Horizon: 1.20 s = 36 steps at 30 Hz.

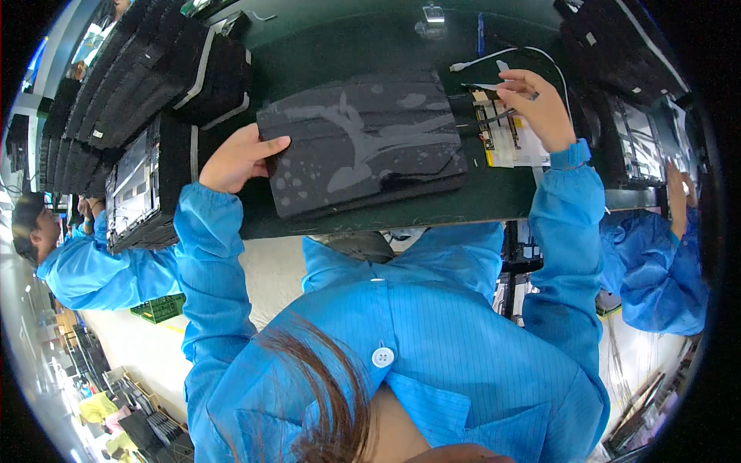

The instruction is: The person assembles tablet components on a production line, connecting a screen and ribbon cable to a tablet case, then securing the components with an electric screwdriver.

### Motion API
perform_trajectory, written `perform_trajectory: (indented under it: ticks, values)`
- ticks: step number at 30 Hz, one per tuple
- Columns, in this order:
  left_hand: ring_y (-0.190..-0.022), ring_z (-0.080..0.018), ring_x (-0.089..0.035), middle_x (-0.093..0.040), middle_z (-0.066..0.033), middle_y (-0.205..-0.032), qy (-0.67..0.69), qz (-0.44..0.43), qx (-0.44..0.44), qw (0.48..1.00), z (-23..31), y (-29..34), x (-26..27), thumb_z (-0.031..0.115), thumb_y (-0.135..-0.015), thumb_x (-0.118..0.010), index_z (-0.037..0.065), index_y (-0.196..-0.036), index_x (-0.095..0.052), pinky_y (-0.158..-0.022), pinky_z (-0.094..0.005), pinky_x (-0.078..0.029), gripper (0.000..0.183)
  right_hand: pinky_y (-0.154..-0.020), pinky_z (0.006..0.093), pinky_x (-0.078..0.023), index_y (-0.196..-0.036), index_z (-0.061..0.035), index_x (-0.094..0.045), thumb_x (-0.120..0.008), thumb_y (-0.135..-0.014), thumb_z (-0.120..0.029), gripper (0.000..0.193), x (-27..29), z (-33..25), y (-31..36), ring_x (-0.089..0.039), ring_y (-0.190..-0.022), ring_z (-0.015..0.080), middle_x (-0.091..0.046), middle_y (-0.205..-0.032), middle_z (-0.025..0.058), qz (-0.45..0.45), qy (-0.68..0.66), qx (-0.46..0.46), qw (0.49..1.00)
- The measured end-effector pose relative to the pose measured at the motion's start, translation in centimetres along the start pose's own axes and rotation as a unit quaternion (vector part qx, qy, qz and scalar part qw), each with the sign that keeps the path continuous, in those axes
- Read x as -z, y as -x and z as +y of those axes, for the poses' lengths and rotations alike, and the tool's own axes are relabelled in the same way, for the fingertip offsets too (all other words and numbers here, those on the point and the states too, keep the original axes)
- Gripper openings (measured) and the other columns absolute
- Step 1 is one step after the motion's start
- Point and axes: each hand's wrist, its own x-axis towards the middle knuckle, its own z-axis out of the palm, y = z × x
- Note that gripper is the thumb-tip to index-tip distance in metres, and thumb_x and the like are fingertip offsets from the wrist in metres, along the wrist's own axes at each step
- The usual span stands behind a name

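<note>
A flat black panel (363, 143), covered with bubbled, wrinkled clear film, lies at the front of the dark green bench. My left hand (235, 160) grips its left edge, thumb on top and fingers beneath. Off the panel's right side, my right hand (538, 106) is closed, thumb and fingertips together, around a thin dark tool (500, 117) that may be tweezers. That hand hovers over a small board with a white-and-yellow part (505, 147). A thin pale pointed piece (480, 86) lies near the fingertips; whether the hand touches it is unclear.
Tall stacks of black trays (147, 62) stand at the left, with a tray of flat parts (135, 185) nearer. More trays (633, 139) are on the right. A white cable (540, 51) and blue pen (480, 32) lie behind. Co-workers in blue sit on both sides.
</note>
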Motion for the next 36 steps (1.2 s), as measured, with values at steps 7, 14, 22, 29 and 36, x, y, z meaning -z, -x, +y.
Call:
perform_trajectory:
  ticks: [7, 14, 22, 29, 36]
  values:
    - [-0.075, -0.0333, -0.058, -0.06, -0.0184, -0.081, -0.63, 0.255, -0.19, 0.708, 1.5, 0.4, -2.7, 0.032, -0.075, -0.065, -0.001, -0.087, -0.058, -0.068, -0.039, -0.047, 0.036, -0.068, 0.0306, -0.044, -0.091, -0.0065, -0.065, -0.068, -0.072, -0.025, 0.027, 1.8, -3.2, 0.1, -0.053, -0.078, 0.019, -0.058, -0.088, 0.0083, -0.11, 0.297, 0.127, 0.94]
    - [-0.092, -0.0241, -0.05, -0.051, -0.0073, -0.111, -0.549, -0.048, -0.466, 0.692, 0.0, -0.6, -18.9, 0.025, -0.069, -0.067, 0.009, -0.101, -0.056, -0.077, -0.0332, -0.046, 0.037, -0.067, 0.0334, -0.044, -0.082, -0.004, -0.064, -0.068, -0.072, -0.024, 0.023, -1.6, -2.8, -2.4, -0.056, -0.077, 0.0224, -0.056, -0.077, 0.0091, -0.332, 0.327, 0.284, 0.838]
    - [-0.083, -0.0216, -0.05, -0.054, -0.003, -0.105, -0.593, -0.033, -0.44, 0.674, 0.2, -2.4, -15.6, 0.023, -0.068, -0.067, 0.011, -0.093, -0.059, -0.072, -0.0308, -0.045, 0.029, -0.06, 0.0285, -0.045, -0.085, 0.0004, -0.064, -0.062, -0.08, -0.023, 0.024, 0.2, -3.3, -2.9, -0.058, -0.066, 0.0145, -0.062, -0.072, 0.0088, -0.382, 0.228, 0.07, 0.893]
    - [-0.089, -0.0281, -0.053, -0.058, -0.0098, -0.096, -0.521, 0.02, -0.476, 0.708, 3.1, -4.6, -17.7, 0.022, -0.071, -0.066, 0.005, -0.095, -0.058, -0.08, -0.0363, -0.042, 0.03, -0.068, 0.0258, -0.048, -0.096, 0.0009, -0.063, -0.058, -0.081, -0.012, 0.021, 2.2, -2.5, -3.4, -0.059, -0.073, 0.0132, -0.063, -0.081, 0.009, -0.405, 0.177, 0.064, 0.895]
    - [-0.078, -0.031, -0.055, -0.057, -0.0115, -0.083, -0.499, 0.071, -0.431, 0.749, 1.5, -8.6, -22.6, 0.019, -0.074, -0.063, 0.005, -0.085, -0.053, -0.068, -0.0395, -0.044, 0.02, -0.061, 0.026, -0.048, -0.098, 0.0016, -0.062, -0.06, -0.076, -0.008, 0.024, 2.2, -1.0, -4.2, -0.059, -0.067, 0.0125, -0.063, -0.079, 0.0084, -0.438, 0.139, 0.018, 0.888]
